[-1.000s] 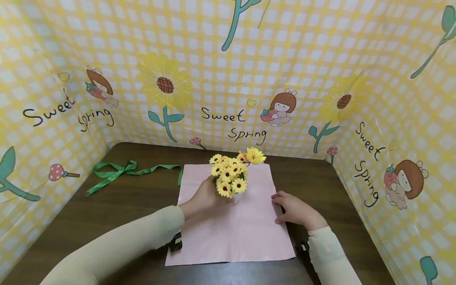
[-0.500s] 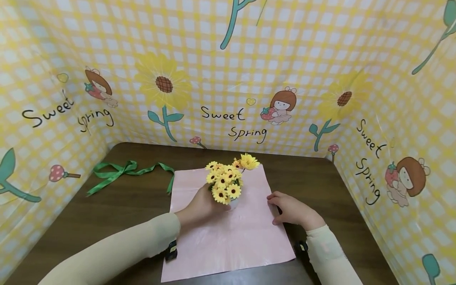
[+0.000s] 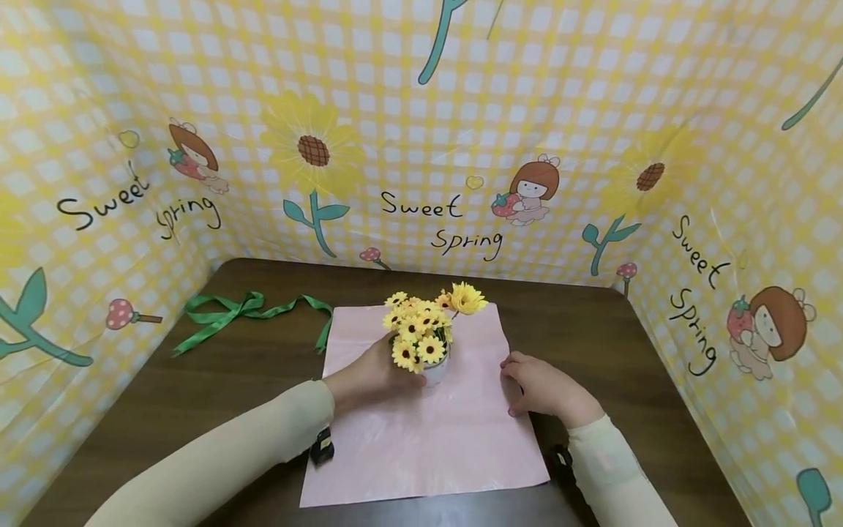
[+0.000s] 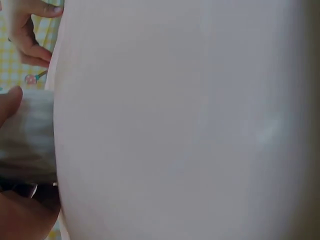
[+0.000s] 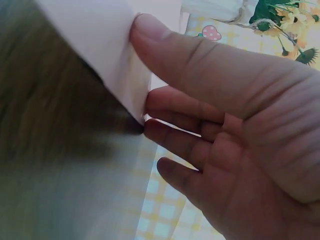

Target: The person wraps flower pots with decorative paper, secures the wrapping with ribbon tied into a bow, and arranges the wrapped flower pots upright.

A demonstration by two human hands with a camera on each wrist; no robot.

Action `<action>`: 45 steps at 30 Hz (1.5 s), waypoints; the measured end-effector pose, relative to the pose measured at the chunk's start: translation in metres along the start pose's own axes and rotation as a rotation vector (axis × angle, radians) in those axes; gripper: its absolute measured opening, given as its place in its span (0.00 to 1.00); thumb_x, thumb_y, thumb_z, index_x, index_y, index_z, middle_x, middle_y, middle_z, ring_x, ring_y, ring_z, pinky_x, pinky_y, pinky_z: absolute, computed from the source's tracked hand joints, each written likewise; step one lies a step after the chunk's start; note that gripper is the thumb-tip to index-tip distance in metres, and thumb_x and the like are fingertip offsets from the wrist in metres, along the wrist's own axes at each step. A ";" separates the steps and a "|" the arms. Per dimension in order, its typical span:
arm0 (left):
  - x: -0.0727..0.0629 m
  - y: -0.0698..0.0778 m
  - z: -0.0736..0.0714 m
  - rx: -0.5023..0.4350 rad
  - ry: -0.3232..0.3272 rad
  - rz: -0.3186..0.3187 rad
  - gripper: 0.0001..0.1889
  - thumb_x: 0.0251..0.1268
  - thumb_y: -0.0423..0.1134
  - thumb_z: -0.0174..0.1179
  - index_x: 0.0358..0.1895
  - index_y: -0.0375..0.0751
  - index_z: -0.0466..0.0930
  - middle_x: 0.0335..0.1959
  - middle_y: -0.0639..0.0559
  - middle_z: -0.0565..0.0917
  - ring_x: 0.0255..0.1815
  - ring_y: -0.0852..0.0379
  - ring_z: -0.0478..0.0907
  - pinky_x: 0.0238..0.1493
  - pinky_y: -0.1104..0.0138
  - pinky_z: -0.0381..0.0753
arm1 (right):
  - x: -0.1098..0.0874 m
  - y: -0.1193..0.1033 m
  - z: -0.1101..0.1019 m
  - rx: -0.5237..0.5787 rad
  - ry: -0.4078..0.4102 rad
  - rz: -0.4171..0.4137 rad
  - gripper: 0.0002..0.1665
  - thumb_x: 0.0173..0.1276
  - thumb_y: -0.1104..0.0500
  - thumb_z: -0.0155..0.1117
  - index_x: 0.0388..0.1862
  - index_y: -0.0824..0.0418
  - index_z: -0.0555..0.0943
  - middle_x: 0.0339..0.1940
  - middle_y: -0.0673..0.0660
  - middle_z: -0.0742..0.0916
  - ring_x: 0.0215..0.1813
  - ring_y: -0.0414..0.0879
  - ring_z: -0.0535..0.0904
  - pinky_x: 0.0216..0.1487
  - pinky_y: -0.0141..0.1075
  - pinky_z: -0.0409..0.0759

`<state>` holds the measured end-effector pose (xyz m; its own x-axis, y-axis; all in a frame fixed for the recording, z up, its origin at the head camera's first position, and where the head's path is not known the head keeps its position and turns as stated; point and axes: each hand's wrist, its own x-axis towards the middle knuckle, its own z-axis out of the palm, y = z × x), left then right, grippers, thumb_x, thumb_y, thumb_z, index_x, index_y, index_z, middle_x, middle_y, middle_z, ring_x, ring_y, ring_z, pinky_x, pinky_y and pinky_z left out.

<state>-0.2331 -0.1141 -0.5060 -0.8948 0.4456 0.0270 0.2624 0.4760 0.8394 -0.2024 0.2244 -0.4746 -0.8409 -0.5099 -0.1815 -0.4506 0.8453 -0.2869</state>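
My left hand [image 3: 378,366] holds a small white flower pot [image 3: 435,372] from its left side, the thumb showing at the front. Yellow artificial daisies [image 3: 418,333] fill the pot, and one larger yellow bloom leans out to the right. The pot is over a square sheet of pink wrapping paper [image 3: 461,446]. In the left wrist view the pot [image 4: 27,135] shows sideways between thumb and fingers. My right hand [image 3: 546,388] touches the paper's right edge, thumb and fingertips spread apart along it. The right wrist view shows the thumb [image 5: 155,32] on the slightly bent paper [image 5: 95,25].
A green ribbon [image 3: 224,315] tied in a loose bow lies at the left on the dark wooden table [image 3: 165,410], its tail reaching the paper's left edge. Yellow checked cloth [image 3: 421,117] encloses the back and both sides.
The paper has shifted a little left and turned slightly, with the flower pot and my left hand. My right hand has followed the paper's right edge slightly left. The head view has swung slightly.
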 end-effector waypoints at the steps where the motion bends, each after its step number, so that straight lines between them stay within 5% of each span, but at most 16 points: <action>1: 0.001 -0.001 -0.001 0.001 -0.007 0.007 0.60 0.45 0.53 0.83 0.81 0.51 0.52 0.76 0.53 0.68 0.76 0.54 0.66 0.78 0.55 0.59 | 0.001 0.000 -0.002 0.008 -0.004 0.008 0.34 0.50 0.56 0.85 0.55 0.65 0.84 0.59 0.56 0.82 0.61 0.53 0.80 0.64 0.47 0.78; 9: 0.005 -0.008 -0.009 0.044 -0.104 0.020 0.61 0.48 0.54 0.81 0.82 0.51 0.48 0.78 0.51 0.66 0.77 0.53 0.65 0.78 0.54 0.60 | 0.017 -0.020 -0.014 0.040 0.046 0.010 0.28 0.56 0.54 0.81 0.53 0.66 0.85 0.52 0.58 0.85 0.53 0.53 0.82 0.60 0.48 0.80; 16: 0.006 -0.009 -0.010 0.100 -0.126 0.040 0.56 0.49 0.55 0.81 0.79 0.49 0.56 0.73 0.49 0.72 0.72 0.54 0.71 0.75 0.56 0.65 | 0.036 -0.062 -0.009 0.317 0.113 -0.030 0.47 0.56 0.46 0.82 0.68 0.67 0.75 0.66 0.63 0.81 0.66 0.58 0.78 0.67 0.51 0.75; 21: 0.011 -0.007 -0.012 0.106 -0.120 -0.002 0.52 0.47 0.51 0.82 0.76 0.47 0.63 0.68 0.50 0.78 0.67 0.54 0.76 0.73 0.55 0.69 | 0.054 -0.085 0.003 0.464 0.228 0.025 0.49 0.52 0.42 0.84 0.68 0.60 0.75 0.56 0.57 0.84 0.56 0.53 0.81 0.58 0.48 0.80; 25: 0.018 -0.006 -0.015 0.071 -0.138 -0.024 0.50 0.46 0.48 0.83 0.74 0.45 0.67 0.64 0.51 0.81 0.62 0.55 0.78 0.71 0.54 0.70 | 0.067 -0.094 0.009 0.492 0.351 0.030 0.44 0.48 0.45 0.87 0.63 0.55 0.78 0.51 0.53 0.87 0.55 0.47 0.82 0.60 0.44 0.79; 32: 0.025 -0.001 -0.020 0.046 -0.190 -0.017 0.54 0.44 0.46 0.84 0.78 0.47 0.63 0.72 0.50 0.74 0.70 0.52 0.72 0.74 0.53 0.67 | 0.076 -0.099 0.013 0.435 0.436 0.109 0.37 0.52 0.44 0.84 0.58 0.55 0.81 0.47 0.52 0.88 0.52 0.47 0.85 0.57 0.45 0.81; 38: 0.032 0.008 -0.019 0.046 -0.185 -0.018 0.59 0.43 0.45 0.84 0.81 0.50 0.57 0.75 0.52 0.71 0.74 0.53 0.69 0.76 0.54 0.63 | 0.072 -0.092 0.013 0.532 0.450 0.151 0.35 0.53 0.42 0.83 0.58 0.52 0.83 0.49 0.50 0.89 0.54 0.45 0.85 0.57 0.45 0.81; 45: 0.041 0.026 -0.012 0.154 -0.129 -0.070 0.55 0.43 0.48 0.83 0.76 0.42 0.60 0.65 0.47 0.78 0.62 0.52 0.77 0.65 0.55 0.76 | 0.056 -0.073 0.010 0.687 0.454 0.124 0.40 0.56 0.45 0.82 0.66 0.52 0.78 0.59 0.52 0.86 0.62 0.48 0.81 0.63 0.50 0.78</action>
<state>-0.2671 -0.0927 -0.4763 -0.8617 0.4961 -0.1063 0.2623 0.6149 0.7437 -0.2138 0.1326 -0.4728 -0.9777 -0.1817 0.1052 -0.1875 0.5305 -0.8267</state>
